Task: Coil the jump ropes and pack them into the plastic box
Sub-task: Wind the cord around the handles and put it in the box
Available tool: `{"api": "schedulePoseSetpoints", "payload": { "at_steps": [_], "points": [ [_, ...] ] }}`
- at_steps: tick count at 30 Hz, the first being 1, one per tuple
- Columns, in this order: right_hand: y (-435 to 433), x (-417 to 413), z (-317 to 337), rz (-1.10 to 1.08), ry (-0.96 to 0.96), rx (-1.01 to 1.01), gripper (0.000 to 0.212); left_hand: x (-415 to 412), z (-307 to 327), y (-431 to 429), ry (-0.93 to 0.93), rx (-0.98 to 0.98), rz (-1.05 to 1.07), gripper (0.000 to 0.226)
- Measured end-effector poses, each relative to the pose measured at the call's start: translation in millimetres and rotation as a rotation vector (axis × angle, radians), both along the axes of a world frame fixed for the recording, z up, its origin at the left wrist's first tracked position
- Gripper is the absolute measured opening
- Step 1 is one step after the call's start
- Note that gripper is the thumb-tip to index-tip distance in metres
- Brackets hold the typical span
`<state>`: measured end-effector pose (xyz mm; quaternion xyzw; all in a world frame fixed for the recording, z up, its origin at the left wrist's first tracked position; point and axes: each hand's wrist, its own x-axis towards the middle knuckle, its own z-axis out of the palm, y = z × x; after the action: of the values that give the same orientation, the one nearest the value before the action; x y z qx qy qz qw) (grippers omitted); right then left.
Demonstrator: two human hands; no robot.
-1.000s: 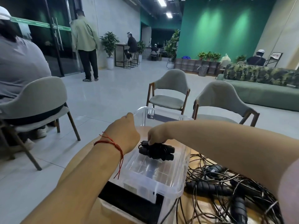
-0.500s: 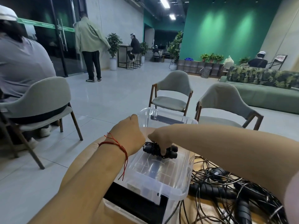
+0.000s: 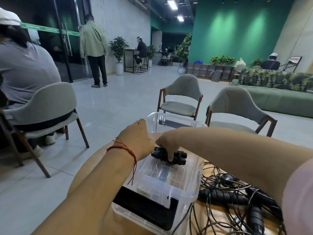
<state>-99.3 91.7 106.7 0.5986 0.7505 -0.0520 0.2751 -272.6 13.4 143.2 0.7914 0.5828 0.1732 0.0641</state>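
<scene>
Head view: right hand (image 3: pixel 166 145) pinches a coiled jump rope (image 3: pixel 180 156) in the plastic box (image 3: pixel 194 189), left hand (image 3: pixel 137 141) at the rim, grip impossible to tell; the coil probably wants pressing flat before release.

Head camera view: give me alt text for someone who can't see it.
A person's right hand holds a coiled black jump rope in a clear plastic box on a wooden table, the left hand close beside it. More black ropes lie tangled to the box's right, with chairs beyond.

green wall (image 3: pixel 237 31) | grey tiled floor (image 3: pixel 118 102) | grey chairs (image 3: pixel 183 97)
</scene>
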Motion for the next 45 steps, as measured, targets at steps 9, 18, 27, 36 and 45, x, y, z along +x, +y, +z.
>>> {"api": "schedulePoseSetpoints", "payload": {
  "at_steps": [9,18,27,36,45],
  "points": [
    [-6,8,4,0.033,0.066,0.128,0.087,2,-1,1,-0.008,0.009,0.010,0.058],
    [-14,4,22,0.025,0.081,0.155,0.092,4,-4,5,0.035,0.018,0.013,0.059],
    [-47,23,79,0.061,0.174,0.293,0.087,17,4,3,0.258,0.110,0.003,0.073],
    [-126,105,126,-0.021,0.308,0.513,0.068,90,54,-40,0.191,0.215,-0.176,0.067],
    [-238,209,142,-0.181,0.261,0.526,0.049,195,49,-106,0.222,0.242,-0.424,0.049]
  ]
}}
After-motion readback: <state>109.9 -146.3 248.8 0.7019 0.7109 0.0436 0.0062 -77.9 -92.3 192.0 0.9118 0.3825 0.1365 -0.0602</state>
